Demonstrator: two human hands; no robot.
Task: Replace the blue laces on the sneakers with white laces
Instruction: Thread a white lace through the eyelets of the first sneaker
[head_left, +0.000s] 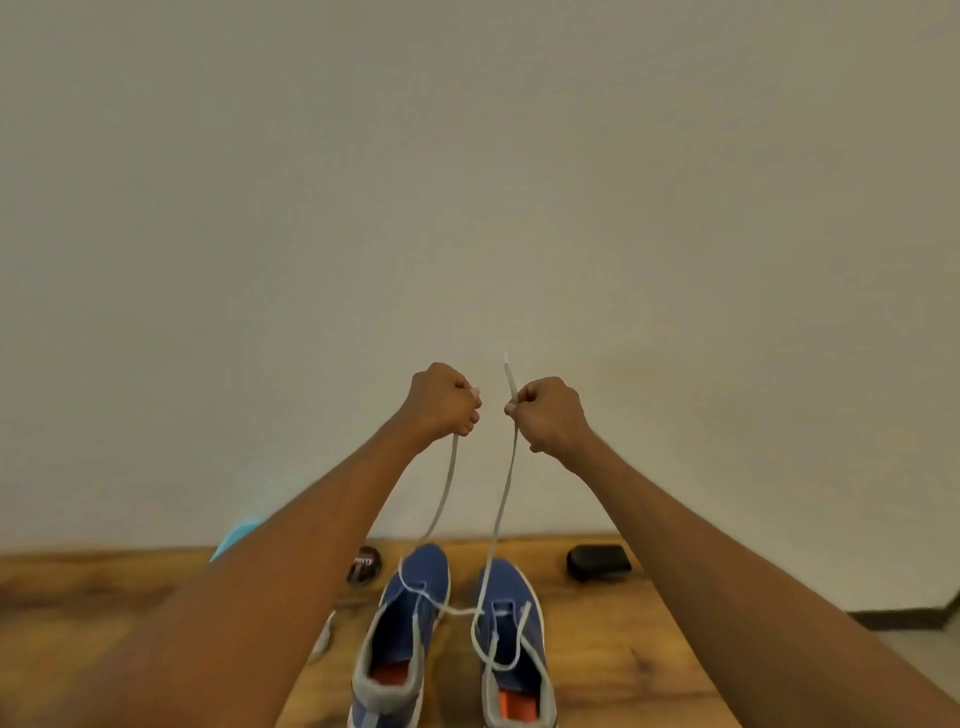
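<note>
Two blue sneakers stand side by side on the wooden table, the left sneaker (400, 618) and the right sneaker (511, 639), toes away from me. A white lace (501, 499) runs up from the shoes in two strands. My left hand (441, 402) grips the left strand high above the table. My right hand (550, 413) grips the right strand, whose tip sticks up above my fist. Both arms are stretched forward and up. More white lace lies looped over the right sneaker's opening and across to the left one.
A dark round tin (363, 565) sits behind the left sneaker. A black pouch (597, 563) lies at the back right of the wooden table (623, 649). A light blue object (236, 535) peeks out behind my left forearm. A plain wall stands behind.
</note>
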